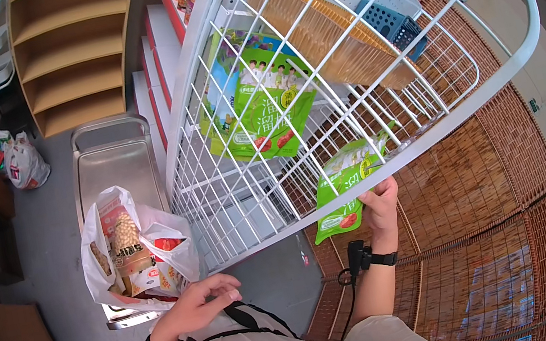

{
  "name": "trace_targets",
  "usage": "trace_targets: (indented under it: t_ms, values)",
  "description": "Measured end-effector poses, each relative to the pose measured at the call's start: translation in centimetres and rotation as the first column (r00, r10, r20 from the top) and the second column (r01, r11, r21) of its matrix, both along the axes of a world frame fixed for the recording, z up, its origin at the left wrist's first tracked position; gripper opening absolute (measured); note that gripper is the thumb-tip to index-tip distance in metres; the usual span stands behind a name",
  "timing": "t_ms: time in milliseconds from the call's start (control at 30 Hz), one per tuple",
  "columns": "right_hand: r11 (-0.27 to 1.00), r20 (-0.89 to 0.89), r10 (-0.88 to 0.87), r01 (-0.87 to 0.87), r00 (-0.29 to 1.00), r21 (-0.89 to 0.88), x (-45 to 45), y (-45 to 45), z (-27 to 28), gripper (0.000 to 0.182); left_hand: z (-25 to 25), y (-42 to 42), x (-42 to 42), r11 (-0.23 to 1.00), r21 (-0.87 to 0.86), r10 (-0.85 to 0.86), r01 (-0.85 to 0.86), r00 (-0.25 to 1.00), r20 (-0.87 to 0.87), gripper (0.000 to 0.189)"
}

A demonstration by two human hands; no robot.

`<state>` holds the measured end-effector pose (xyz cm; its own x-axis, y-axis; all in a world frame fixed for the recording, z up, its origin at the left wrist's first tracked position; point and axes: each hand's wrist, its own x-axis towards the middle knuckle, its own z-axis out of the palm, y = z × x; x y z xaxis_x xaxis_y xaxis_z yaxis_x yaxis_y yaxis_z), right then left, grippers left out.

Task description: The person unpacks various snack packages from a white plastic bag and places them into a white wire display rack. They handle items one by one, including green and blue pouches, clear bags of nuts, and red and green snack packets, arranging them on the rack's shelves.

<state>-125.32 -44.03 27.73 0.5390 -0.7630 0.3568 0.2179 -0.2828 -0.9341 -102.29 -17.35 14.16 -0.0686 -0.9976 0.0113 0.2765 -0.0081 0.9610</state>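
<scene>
My right hand [381, 200] grips the edge of a green snack pouch [341, 186] at the near side of a white wire display rack [283, 229]; part of the pouch lies behind the rack's wires. More green pouches [272, 105] hang inside the rack, seen through its side grid. My left hand [203, 303] holds nothing, its fingers loosely curled. Just beyond it a white plastic bag [97, 278] of packaged snacks stands on a metal trolley [114, 168].
Amber ribbed plastic bins [326, 35] and a blue perforated basket [384, 25] sit higher on the rack. A wooden shelf unit [72, 57] stands at the back left, with filled plastic bags [25, 162] on the floor. Woven screens [445, 184] are at the right.
</scene>
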Motion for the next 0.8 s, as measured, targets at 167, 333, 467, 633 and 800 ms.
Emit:
trace_targets:
  t_ms: [167, 333, 467, 633, 800]
  values:
    - [1.000, -0.041, -0.005, 0.004, 0.999, -0.008, 0.4, -0.3, 0.0, 0.056, 0.0, 0.3, 0.0, 1.000, 0.004, 0.014, -0.014, 1.000, 0.002, 0.023]
    - [0.997, -0.193, -0.075, 0.067, 0.978, -0.049, 3.4, -2.5, 0.4, 0.041, 0.0, 0.7, 0.1, 1.000, 0.002, 0.020, -0.020, 1.000, -0.023, 0.022]
    - [0.993, -0.531, -0.119, 0.104, 0.839, -0.059, 7.4, -5.5, 0.9, 0.025, -0.2, 1.9, 0.7, 0.995, 0.009, 0.095, -0.095, 0.995, -0.013, 0.023]
    - [0.981, -0.614, -0.068, -0.059, 0.786, -0.185, 12.7, -3.9, 1.3, 0.047, -0.5, 4.1, 2.3, 0.978, 0.033, 0.205, -0.205, 0.979, 0.015, 0.024]
    - [0.947, -0.670, -0.258, 0.046, 0.696, -0.317, 10.3, -2.8, 1.4, 0.048, -2.9, 6.5, 3.7, 0.935, 0.126, 0.343, -0.333, 0.937, -0.071, 0.020]
